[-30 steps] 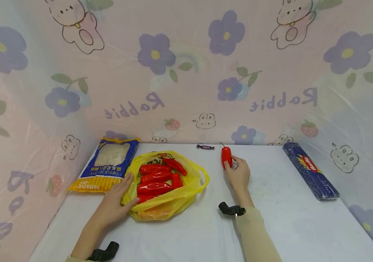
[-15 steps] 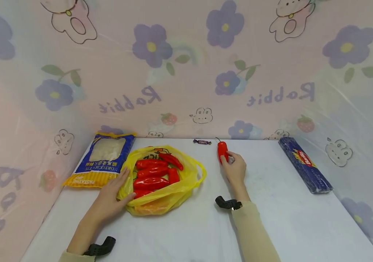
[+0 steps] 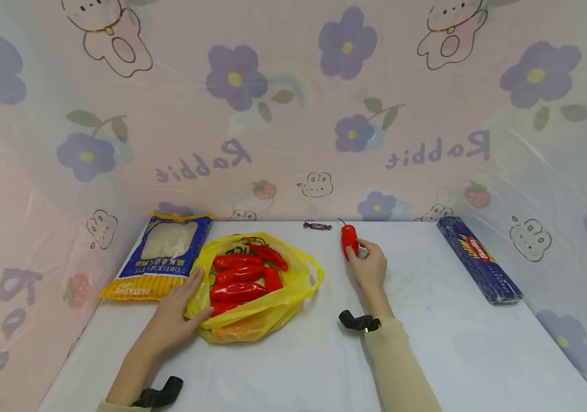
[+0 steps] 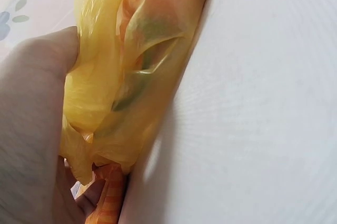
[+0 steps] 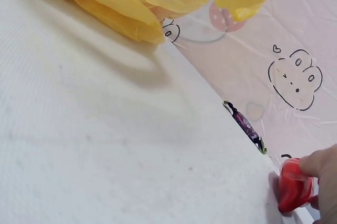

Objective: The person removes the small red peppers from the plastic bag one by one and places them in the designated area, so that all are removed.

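Observation:
A yellow plastic bag (image 3: 293, 286) lies wide at the mouth on the table, with several red chili peppers (image 3: 238, 292) inside. Against its left side rests my left hand (image 3: 175, 312), fingers fairly straight and thumb at the near rim; the left wrist view shows the thumb on the yellow film (image 4: 97, 92). To the right of the bag, my right hand (image 3: 371, 266) pinches a single red chili pepper (image 3: 348, 236) between thumb and fingers. Its thin stem points to the back. The right wrist view shows this pepper (image 5: 294, 184) at or just above the tabletop.
A blue and yellow pasta bag (image 3: 162, 252) lies left of the yellow bag, close to my left fingers. One small wrapped candy (image 3: 317, 226) is at the table's back edge. At the right lies a dark blue spaghetti pack (image 3: 479, 259). Printed sheeting (image 3: 293, 131) encloses the table.
The head view has shifted slightly, so everything sits a little farther left in it. Both hands keep their places at the bag and the single pepper.

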A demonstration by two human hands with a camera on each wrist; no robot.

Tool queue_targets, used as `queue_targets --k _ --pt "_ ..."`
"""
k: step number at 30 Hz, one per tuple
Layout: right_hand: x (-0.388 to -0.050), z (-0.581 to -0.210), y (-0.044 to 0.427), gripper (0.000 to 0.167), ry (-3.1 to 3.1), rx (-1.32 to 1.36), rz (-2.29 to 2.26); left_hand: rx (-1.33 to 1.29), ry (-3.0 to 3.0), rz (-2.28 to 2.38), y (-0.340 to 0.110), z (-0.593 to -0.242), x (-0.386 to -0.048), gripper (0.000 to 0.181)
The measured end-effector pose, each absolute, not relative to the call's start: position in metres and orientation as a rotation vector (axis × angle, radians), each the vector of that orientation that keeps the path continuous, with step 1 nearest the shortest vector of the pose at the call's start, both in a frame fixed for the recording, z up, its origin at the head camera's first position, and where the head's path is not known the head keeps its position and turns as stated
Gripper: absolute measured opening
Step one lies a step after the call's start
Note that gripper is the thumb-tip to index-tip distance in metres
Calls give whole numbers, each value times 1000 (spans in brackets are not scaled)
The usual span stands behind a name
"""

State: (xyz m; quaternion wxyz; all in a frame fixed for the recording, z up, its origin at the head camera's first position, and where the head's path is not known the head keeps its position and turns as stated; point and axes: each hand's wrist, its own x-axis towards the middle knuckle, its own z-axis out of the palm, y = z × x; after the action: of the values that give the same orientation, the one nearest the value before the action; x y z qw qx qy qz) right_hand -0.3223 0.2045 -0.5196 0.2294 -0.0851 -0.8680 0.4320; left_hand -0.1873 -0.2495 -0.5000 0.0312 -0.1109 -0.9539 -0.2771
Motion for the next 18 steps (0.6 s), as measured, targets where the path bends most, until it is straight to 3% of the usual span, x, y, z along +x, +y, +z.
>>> queue_targets --k 7,18 --pt "-325 -513 204 40 -2245 -193 1221 -339 -2942 -856 -249 -500 -188 89" --pt "-312 -457 170 46 -2209 -52 1392 -337 -2931 -855 -248 -495 -186 89"
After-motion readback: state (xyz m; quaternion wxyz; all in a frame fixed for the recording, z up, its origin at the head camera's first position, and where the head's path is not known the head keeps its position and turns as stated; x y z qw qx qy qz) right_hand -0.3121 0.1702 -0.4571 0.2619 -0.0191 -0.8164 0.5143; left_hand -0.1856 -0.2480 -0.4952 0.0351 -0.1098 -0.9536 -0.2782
